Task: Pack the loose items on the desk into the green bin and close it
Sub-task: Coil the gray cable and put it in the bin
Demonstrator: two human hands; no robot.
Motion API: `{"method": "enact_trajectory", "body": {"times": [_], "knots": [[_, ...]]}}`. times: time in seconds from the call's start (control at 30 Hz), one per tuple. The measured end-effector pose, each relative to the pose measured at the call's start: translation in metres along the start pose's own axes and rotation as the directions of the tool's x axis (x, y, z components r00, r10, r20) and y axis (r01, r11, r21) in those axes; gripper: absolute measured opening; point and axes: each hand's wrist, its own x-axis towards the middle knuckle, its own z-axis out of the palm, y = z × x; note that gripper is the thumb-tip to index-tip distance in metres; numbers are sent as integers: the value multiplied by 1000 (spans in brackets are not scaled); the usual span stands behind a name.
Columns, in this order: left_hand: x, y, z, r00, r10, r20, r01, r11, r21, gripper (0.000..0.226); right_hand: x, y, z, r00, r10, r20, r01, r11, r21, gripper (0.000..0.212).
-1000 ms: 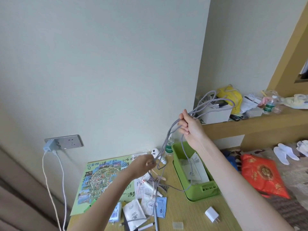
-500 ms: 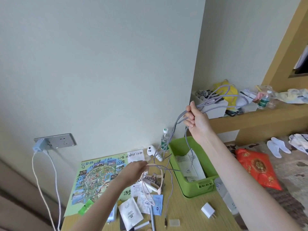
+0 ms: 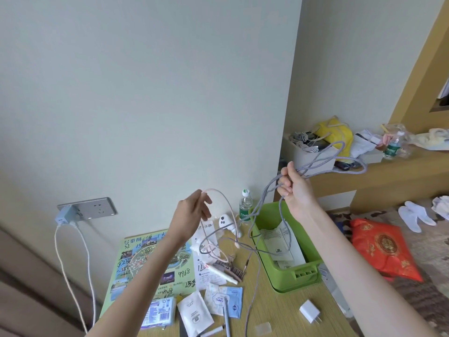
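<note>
The desk [image 3: 279, 310] carries the bin [image 3: 307, 276] at its right edge, open on top, with papers [image 3: 283, 239] lying inside. A map [image 3: 145, 263] lies flat on the desk well left of the bin, and a red bag [image 3: 386, 249] sits on the floor to the bin's right. The right hand [image 3: 295, 188] is raised above the bin's far end, its fingers curled tight round several loops of grey cable [image 3: 263, 199]. The loops stick out to the right of the fist, one strand hangs down into the bin, and others cross the bin's left rim and trail onto the desk in front of it. The left hand [image 3: 192, 212] is up in the air left of the bin, higher than its rim, fingers loosely bent and pinching the top of a pink cable [image 3: 230, 207], which arcs down to the desk just left of the bin and tangles there with the grey strands. A bottle [image 3: 245, 205] stands just behind the bin's far left corner. Sachets [image 3: 194, 312] lie in front of the bin and to its left. A brown comb [image 3: 234, 270] rests between bin and map, and a white charger [image 3: 309, 311] lies just in front of the bin.
</note>
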Motion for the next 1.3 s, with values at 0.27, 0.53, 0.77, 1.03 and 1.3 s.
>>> {"method": "enact_trajectory", "body": {"times": [0.27, 0.53, 0.77, 1.03, 1.3], "knots": [[7, 16, -19, 973, -70, -220, 2, 956, -295, 36, -3, 6, 1, 997, -3, -79, 0, 999, -32, 32], [13, 2, -41, 873, -380, -305, 220, 866, -450, 28, -7, 4, -11, 998, 32, -51, -34, 999, -42, 34], [12, -24, -58, 729, -565, -386, 297, 770, -565, 27, -7, -5, -26, 996, 20, -88, -26, 997, -70, 36], [14, -23, -61, 845, -426, -324, 252, 851, -461, 25, -11, 3, -21, 993, 58, -99, -64, 996, -67, 36], [8, -39, -44, 892, -422, -161, 360, 879, -313, 25, -13, -1, 8, 998, 56, 8, -56, 998, 4, 35]]}}
